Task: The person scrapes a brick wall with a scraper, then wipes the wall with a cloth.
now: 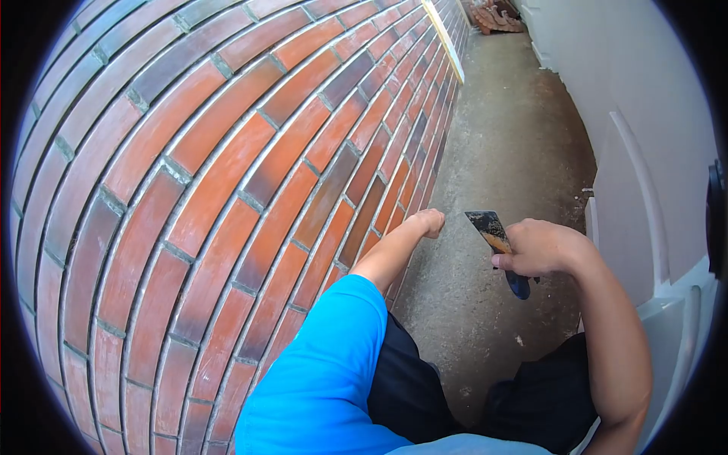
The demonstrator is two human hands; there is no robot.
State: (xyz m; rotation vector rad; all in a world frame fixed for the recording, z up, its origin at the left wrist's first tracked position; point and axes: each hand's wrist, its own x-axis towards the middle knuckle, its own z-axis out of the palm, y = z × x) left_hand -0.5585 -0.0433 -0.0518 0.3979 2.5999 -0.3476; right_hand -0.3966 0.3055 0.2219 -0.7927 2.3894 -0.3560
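My right hand is wrapped round the dark handle of a putty knife. The knife's flat blade points up and to the left and carries tan and dark smears. Out in front of me, close to the foot of the brick wall, is my left hand. Its fingers are curled in, and whatever they may hold is hidden. A gap of bare floor separates the left hand from the blade.
Reddish bricks with grey joints fill the left side. A pale strip leans on the wall farther off. The concrete floor runs ahead to a reddish-brown pile. A white panelled wall bounds the right.
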